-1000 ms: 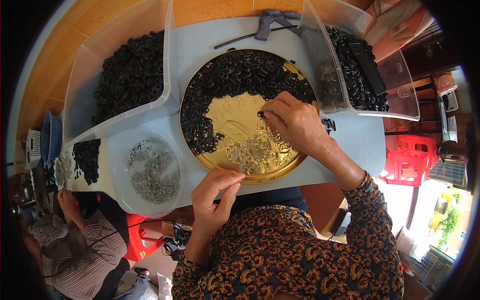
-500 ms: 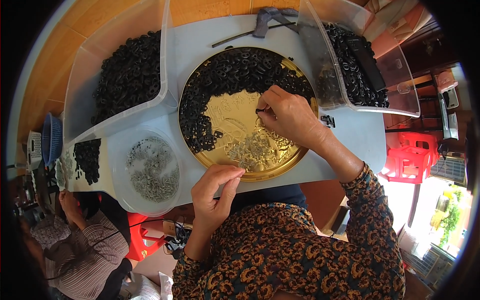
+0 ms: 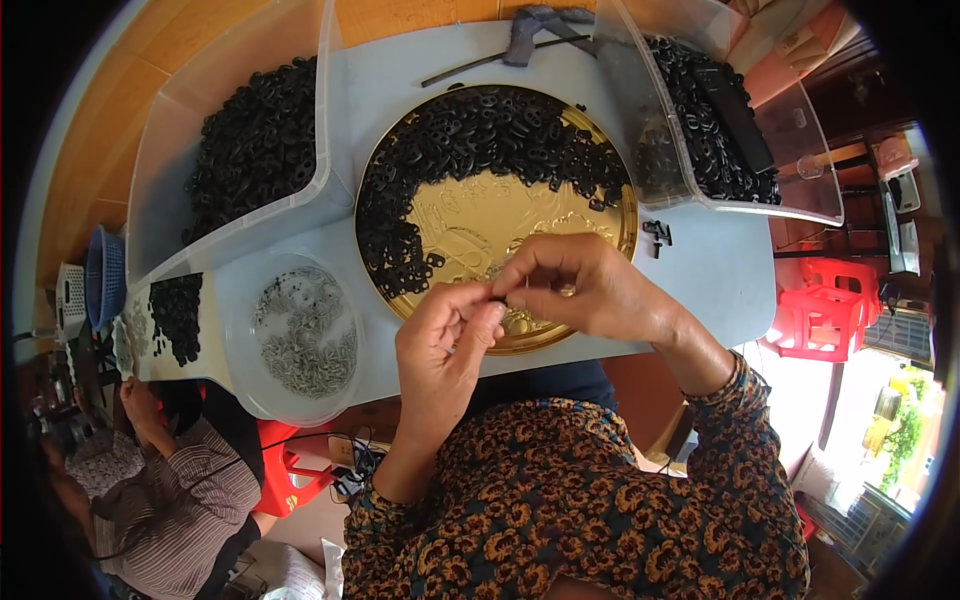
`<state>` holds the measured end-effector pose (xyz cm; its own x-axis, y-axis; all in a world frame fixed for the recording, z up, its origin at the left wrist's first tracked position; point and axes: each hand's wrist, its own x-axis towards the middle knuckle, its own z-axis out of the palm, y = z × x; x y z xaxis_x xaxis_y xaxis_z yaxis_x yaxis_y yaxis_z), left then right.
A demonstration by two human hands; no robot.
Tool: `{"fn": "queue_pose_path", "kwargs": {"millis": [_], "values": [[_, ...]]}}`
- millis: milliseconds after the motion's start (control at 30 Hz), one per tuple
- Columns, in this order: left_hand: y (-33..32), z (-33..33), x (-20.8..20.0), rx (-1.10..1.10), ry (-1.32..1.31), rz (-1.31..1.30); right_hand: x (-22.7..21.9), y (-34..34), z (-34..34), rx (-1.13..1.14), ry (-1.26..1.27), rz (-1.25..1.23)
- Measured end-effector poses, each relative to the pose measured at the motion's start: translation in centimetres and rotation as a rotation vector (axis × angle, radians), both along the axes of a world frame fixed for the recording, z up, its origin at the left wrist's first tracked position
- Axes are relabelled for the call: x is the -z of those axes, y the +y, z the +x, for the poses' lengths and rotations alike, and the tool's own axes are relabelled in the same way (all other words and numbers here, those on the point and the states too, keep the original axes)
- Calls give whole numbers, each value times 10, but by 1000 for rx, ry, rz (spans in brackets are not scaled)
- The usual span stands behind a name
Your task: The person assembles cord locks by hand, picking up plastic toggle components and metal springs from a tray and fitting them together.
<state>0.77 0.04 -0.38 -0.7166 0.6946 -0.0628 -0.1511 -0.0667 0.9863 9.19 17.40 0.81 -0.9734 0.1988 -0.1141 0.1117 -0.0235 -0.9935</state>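
Observation:
A round gold tray lies on the pale table, its far half covered with small black plastic pieces. Over the tray's near edge my left hand and my right hand meet fingertip to fingertip. Between them they pinch a tiny black piece; whether a metal part is with it I cannot tell. A clear round bowl of small silvery metal parts sits to the left of my left hand.
Clear bins of black pieces stand at the back left and back right. A dark strap and grey tool lie at the far edge. Another person sits low left. A red stool is right.
My right hand has come back from the black pieces toward me, and my left hand has risen from the table edge to meet it over the tray's near rim.

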Motion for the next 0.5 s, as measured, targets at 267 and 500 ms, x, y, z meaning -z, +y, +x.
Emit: {"fn": "queue_pose_path", "kwargs": {"millis": [267, 500], "values": [[-14, 12, -3, 142, -238, 5, 0, -28, 27, 123, 9, 210], [-37, 22, -5, 195, -260, -66, 10, -47, 44, 148, 343, 467]]}}
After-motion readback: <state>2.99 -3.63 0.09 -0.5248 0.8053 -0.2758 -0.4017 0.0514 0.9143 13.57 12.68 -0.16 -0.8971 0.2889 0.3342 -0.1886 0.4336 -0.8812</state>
